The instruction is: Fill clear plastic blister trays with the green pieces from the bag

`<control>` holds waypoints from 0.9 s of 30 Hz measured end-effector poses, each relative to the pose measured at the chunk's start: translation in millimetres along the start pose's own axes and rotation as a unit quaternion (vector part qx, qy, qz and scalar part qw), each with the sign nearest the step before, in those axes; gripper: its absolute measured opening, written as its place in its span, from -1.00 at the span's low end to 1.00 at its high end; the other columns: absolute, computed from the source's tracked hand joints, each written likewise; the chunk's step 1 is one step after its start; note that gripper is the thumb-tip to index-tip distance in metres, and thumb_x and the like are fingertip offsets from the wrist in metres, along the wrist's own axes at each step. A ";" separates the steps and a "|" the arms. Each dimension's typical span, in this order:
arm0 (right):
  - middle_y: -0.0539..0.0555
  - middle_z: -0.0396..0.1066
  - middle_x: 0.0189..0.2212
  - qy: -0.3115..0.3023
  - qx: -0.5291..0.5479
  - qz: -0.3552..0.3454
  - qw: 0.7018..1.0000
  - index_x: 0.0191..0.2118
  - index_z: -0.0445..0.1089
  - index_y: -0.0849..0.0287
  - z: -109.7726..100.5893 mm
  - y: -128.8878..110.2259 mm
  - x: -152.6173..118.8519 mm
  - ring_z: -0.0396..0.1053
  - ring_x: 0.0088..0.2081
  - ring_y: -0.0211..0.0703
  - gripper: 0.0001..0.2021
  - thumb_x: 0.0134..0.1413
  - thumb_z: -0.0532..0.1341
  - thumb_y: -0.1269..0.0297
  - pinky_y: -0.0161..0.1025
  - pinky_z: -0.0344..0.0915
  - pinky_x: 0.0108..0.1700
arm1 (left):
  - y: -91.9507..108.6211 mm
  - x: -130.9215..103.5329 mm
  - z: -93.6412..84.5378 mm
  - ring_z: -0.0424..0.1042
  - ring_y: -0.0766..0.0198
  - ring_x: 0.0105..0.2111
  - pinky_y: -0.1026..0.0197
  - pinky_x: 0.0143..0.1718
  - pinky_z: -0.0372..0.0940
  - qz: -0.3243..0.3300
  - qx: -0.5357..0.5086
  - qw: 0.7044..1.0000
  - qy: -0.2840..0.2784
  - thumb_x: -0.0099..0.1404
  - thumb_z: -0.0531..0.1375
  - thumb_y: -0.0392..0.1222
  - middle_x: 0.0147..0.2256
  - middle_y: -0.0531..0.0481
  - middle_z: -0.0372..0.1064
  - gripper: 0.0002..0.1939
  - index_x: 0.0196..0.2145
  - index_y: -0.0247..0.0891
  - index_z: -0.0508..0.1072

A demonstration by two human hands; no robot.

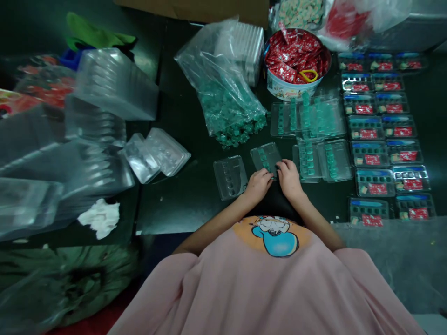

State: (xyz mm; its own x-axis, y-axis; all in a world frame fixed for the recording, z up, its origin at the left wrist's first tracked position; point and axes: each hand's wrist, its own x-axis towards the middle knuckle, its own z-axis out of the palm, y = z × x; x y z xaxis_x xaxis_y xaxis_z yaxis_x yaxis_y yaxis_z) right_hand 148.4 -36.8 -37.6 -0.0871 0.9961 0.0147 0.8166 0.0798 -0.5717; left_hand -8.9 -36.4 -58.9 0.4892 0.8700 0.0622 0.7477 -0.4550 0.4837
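Note:
A clear plastic blister tray (pixel 268 151) lies slanted on the dark table, with a row of small green translucent pieces in its slots. My left hand (pixel 258 185) is closed, its fingertips pinched at the near end of this tray. Opposite it, my right hand (pixel 289 179) has its fingers curled down onto the near right corner; what they pinch is too small to make out. Just left lies another clear tray (pixel 230 177) with bare slots. To the right are trays (pixel 333 160) with green pieces. Beyond my hands, a plastic bag (pixel 226 88) spills loose green pieces (pixel 237 132).
Stacks of clear plastic trays (pixel 117 86) and loose lids (pixel 167 151) stand at left, near a crumpled white tissue (pixel 100 217). A round tin (pixel 295 87) holds red packets and yellow-handled scissors (pixel 309 75). Filled packs (pixel 372 184) line the right side. A cardboard box (pixel 209 10) sits behind.

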 end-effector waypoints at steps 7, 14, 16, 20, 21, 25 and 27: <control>0.26 0.33 -0.12 -0.081 -0.165 0.094 0.978 0.01 0.32 0.18 -1.9 -16.0 44.9 0.31 -0.13 -0.03 -0.67 0.27 -0.07 0.53 -0.16 0.26 -0.10 | -7.5 -6.7 3.1 0.43 0.17 -0.24 0.17 -0.18 0.36 0.027 0.001 0.998 0.053 0.33 0.16 -0.29 -0.23 -0.14 0.44 -0.83 -0.14 -0.31 0.50; 0.20 0.32 -0.14 -0.050 -0.084 0.078 0.992 0.00 0.30 0.16 5.5 -14.0 38.8 0.36 -0.28 -0.11 -0.67 0.22 -0.05 0.53 -0.19 0.30 -0.19 | -8.3 -18.6 0.1 0.43 0.14 -0.25 0.12 -0.18 0.37 0.061 0.002 0.995 0.077 0.36 0.14 -0.23 -0.28 -0.15 0.43 -0.81 -0.13 -0.31 0.49; 0.19 0.30 -0.11 -0.024 -0.028 0.056 0.998 0.04 0.31 0.15 0.2 -10.0 32.2 0.37 -0.29 -0.12 -0.61 0.18 -0.05 0.55 -0.19 0.32 -0.18 | -3.0 -19.6 -4.2 0.44 0.12 -0.23 0.10 -0.17 0.37 0.075 -0.007 0.994 0.081 0.37 0.13 -0.21 -0.27 -0.16 0.44 -0.75 -0.05 -0.31 0.46; 0.21 0.30 -0.11 0.085 0.050 0.008 0.995 0.07 0.36 0.20 -32.3 14.6 16.4 0.38 -0.14 -0.08 -0.57 0.13 -0.04 0.52 -0.16 0.34 -0.05 | 15.2 -17.6 -20.1 0.44 0.08 -0.07 0.04 -0.07 0.36 0.145 -0.050 0.985 0.083 0.37 0.15 -0.18 -0.08 -0.22 0.44 -0.64 0.10 -0.25 0.38; 0.21 0.32 -0.13 0.108 0.052 0.009 0.993 0.06 0.38 0.21 -44.6 25.6 11.5 0.38 -0.16 -0.08 -0.57 0.13 -0.04 0.50 -0.15 0.35 -0.06 | 19.1 -17.1 -25.5 0.43 0.07 -0.03 0.02 -0.04 0.36 0.159 -0.059 0.981 0.090 0.37 0.15 -0.18 -0.02 -0.23 0.42 -0.63 0.11 -0.23 0.37; 0.18 0.38 -0.21 0.203 -0.005 0.049 0.978 0.03 0.43 0.17 -96.9 88.3 -7.2 0.38 -0.18 -0.04 -0.57 0.10 -0.01 0.43 -0.05 0.35 -0.05 | 17.8 -17.3 -48.9 0.40 0.06 0.05 -0.02 0.01 0.34 0.127 -0.059 0.981 0.133 0.37 0.14 -0.20 0.05 -0.23 0.39 -0.67 0.07 -0.19 0.42; 0.19 0.39 -0.29 0.232 -0.050 0.089 0.967 -0.03 0.46 0.20 -115.7 123.5 -11.2 0.39 -0.21 0.01 -0.60 0.07 0.01 0.40 0.01 0.32 -0.06 | 3.8 -20.7 -59.3 0.39 0.06 0.05 -0.04 0.04 0.32 0.070 -0.043 0.984 0.155 0.36 0.15 -0.21 0.05 -0.22 0.39 -0.71 0.03 -0.18 0.46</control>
State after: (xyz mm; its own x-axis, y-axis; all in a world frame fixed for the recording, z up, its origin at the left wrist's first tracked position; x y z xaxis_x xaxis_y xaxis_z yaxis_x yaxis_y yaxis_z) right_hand 316.3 -33.8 -13.4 0.3070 0.9022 0.3030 0.8484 -0.1151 -0.5167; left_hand -42.8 -44.9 -6.5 0.4132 0.8225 0.3909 0.6360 -0.5679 0.5225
